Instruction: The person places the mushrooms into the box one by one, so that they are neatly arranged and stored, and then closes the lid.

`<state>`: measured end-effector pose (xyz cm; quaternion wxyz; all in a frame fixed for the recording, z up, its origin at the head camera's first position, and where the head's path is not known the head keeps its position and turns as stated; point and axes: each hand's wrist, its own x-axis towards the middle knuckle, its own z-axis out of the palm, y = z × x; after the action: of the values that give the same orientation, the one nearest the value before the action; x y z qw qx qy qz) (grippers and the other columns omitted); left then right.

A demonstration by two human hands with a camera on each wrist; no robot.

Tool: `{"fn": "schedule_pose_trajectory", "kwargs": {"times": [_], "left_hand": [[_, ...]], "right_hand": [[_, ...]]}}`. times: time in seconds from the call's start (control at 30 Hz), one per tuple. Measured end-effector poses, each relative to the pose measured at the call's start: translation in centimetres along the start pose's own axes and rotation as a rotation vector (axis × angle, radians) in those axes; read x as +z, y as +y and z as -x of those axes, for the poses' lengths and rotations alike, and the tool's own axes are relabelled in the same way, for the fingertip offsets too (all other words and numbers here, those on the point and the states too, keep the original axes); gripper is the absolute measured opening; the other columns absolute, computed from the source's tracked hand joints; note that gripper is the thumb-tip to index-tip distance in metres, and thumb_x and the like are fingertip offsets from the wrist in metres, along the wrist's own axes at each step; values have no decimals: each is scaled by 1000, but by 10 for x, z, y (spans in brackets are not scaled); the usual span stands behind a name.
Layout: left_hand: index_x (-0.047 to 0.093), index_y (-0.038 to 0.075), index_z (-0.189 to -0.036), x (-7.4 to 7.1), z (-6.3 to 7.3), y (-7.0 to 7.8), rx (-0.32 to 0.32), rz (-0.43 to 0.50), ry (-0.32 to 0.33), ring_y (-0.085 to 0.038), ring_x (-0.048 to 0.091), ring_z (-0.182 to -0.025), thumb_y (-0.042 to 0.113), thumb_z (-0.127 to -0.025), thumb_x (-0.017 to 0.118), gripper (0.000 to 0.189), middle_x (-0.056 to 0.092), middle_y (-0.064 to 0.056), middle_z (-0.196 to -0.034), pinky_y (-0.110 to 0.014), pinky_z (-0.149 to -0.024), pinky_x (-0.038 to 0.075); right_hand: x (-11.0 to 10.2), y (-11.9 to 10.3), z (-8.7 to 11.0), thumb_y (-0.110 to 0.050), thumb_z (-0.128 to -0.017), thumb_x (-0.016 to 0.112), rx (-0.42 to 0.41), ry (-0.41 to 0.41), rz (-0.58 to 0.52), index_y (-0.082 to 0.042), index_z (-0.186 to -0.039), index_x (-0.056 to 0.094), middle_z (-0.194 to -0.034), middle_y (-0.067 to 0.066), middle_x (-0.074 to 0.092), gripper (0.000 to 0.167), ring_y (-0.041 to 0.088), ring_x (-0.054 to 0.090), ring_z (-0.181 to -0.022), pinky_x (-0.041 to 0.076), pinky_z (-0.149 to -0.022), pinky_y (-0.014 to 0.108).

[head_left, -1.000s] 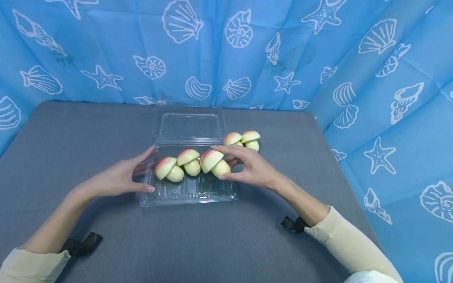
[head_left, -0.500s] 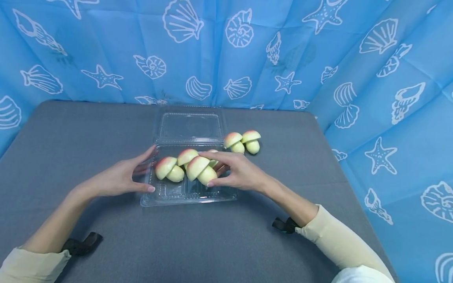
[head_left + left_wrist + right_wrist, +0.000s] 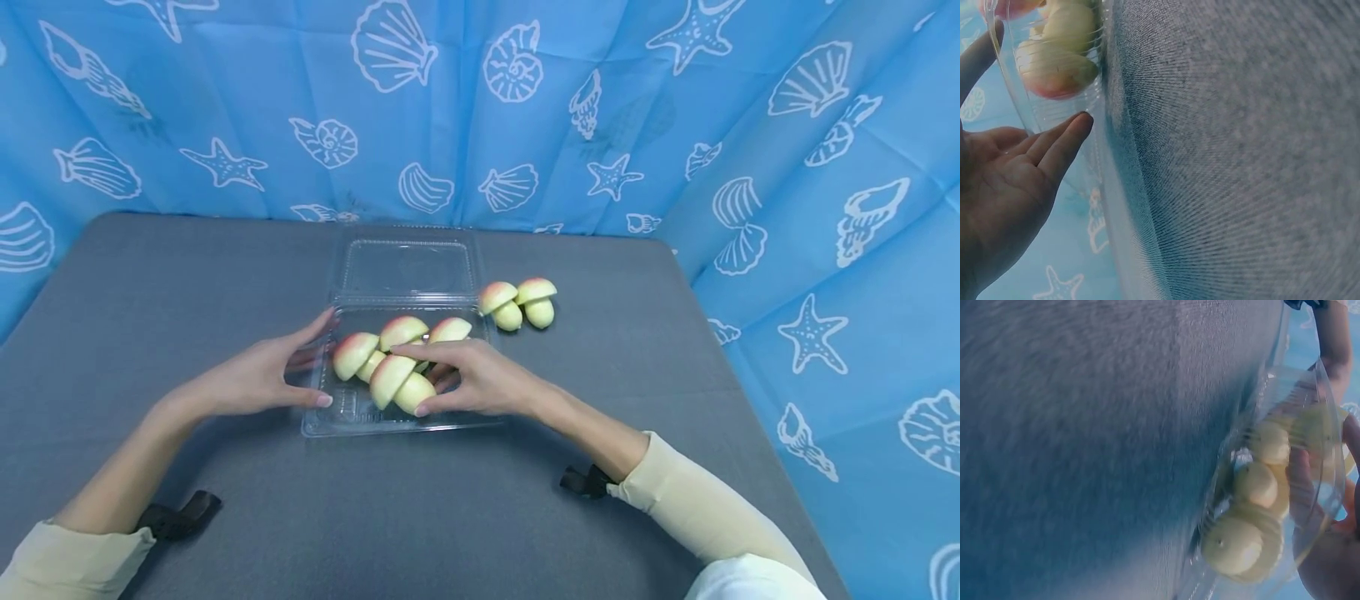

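Note:
My right hand [image 3: 483, 379] grips a pale yellow-green toy mushroom [image 3: 401, 385] with a reddish cap, thumb at its stem and fingers over the cap. It is over the front part of a clear plastic clamshell box [image 3: 442, 427]. Behind it, three like mushrooms [image 3: 403, 332] stand in a row inside the box; the held one partly hides them. At the box's left side is my left hand [image 3: 258, 375], its fingers stretched along the wall and thumb near the front corner. The left wrist view shows these straight fingers [image 3: 1066, 147] beside the clear wall.
The box's clear lid [image 3: 405, 265] lies folded back toward the curtain. Two more toy mushrooms [image 3: 517, 302] stand on the grey tabletop [image 3: 615, 333], right of the box. A blue shell-print curtain [image 3: 465, 125] hangs behind and to the right.
My right hand has carried its mushroom left and toward me, from the right end of the back row to the front of the box. The left hand has stayed in place.

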<state>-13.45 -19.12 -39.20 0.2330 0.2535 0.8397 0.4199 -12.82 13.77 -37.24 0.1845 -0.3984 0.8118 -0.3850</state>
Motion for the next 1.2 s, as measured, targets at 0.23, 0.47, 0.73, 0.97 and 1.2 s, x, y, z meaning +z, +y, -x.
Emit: {"fn": "schedule_pose_trajectory", "kwargs": {"times": [0.23, 0.47, 0.73, 0.97, 1.2], "left_hand": [[-5, 19, -161, 1, 0, 1, 3, -7, 3, -49, 37, -136, 35, -81, 82, 119, 7, -24, -163, -56, -108, 38], [-5, 21, -160, 3, 0, -2, -2, -1, 2, -47, 37, -137, 36, -81, 83, 119, 7, -22, -164, -54, -107, 39], [-5, 18, -160, 2, 3, 1, 18, 22, -4, -48, 35, -137, 35, -83, 81, 117, 7, -24, -163, -56, -107, 40], [-5, 17, -160, 3, 1, -1, 1, 10, -2, -48, 35, -137, 37, -82, 81, 118, 3, -22, -164, -57, -106, 39], [-5, 16, -160, 3, 1, -1, 15, 20, -5, -48, 35, -137, 38, -83, 80, 117, 1, -22, -164, -56, -105, 42]], "right_hand": [[8, 1, -9, -27, -86, 80, -35, -22, 22, -19, -150, 46, -128, 0, 65, 73, 3, 67, -95, 56, -81, 17], [15, 3, -17, -29, -88, 78, -35, -46, 33, -23, -151, 45, -104, -3, 69, 71, 0, 67, -90, 57, -80, 18], [22, 4, -26, -33, -89, 75, -17, -64, 93, -25, -152, 44, -103, -4, 70, 70, -3, 65, -89, 55, -79, 16], [26, 5, -31, -30, -93, 72, -4, -115, 44, -26, -154, 39, -106, -3, 70, 69, -3, 65, -92, 54, -81, 16], [27, 7, -32, -24, -96, 69, -12, -166, 11, -24, -157, 32, -111, 2, 70, 71, -1, 66, -95, 54, -83, 16]]}}
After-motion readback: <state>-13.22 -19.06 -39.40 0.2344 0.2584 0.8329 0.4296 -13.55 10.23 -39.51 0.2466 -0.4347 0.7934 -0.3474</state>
